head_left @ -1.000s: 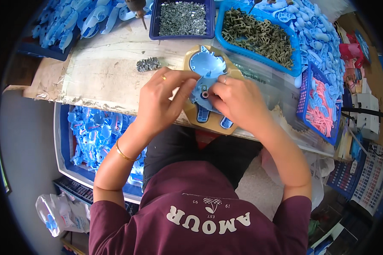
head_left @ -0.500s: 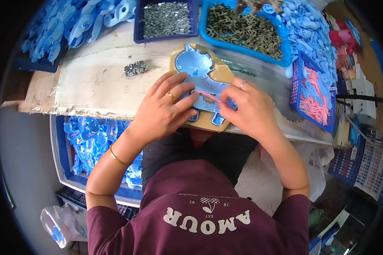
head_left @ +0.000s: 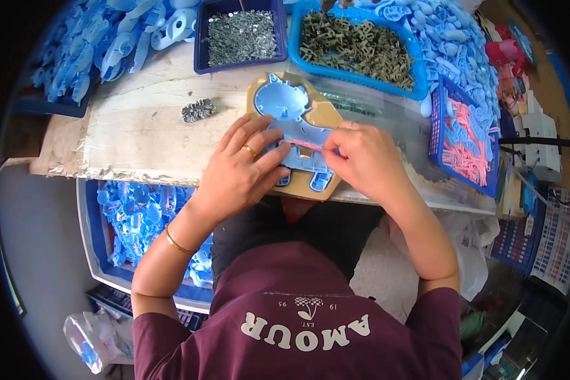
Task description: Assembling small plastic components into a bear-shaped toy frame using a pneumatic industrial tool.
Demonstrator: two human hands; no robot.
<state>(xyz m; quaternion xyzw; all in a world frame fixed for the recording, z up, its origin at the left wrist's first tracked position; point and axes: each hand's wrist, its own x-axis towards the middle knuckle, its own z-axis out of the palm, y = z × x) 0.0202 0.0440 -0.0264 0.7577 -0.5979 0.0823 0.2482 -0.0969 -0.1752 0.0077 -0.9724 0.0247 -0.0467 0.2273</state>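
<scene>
A light blue plastic toy shell (head_left: 304,133), hollow side up with a round head part, lies in a tan shaped holder (head_left: 325,113) at the table's front edge. Across its body runs a pink cord (head_left: 305,144). My right hand (head_left: 367,161) pinches the right end of this cord between thumb and fingers, over the shell's right side. My left hand (head_left: 244,161) rests on the shell's left side, fingers spread. Its index fingertip touches near the cord's left end, and that end is hidden under the finger.
A small heap of metal parts (head_left: 198,110) lies to the left. Behind stand a dark blue tray (head_left: 199,38) of shiny small pieces and a blue basket (head_left: 296,50) of brownish metal clips. Pink cords fill a basket (head_left: 436,126) at right. Blue parts fill a bin (head_left: 88,234) below left.
The pink cord lies straighter across the shell than before. My right hand's fingers have shifted slightly left along with it. The whole view has moved a little.
</scene>
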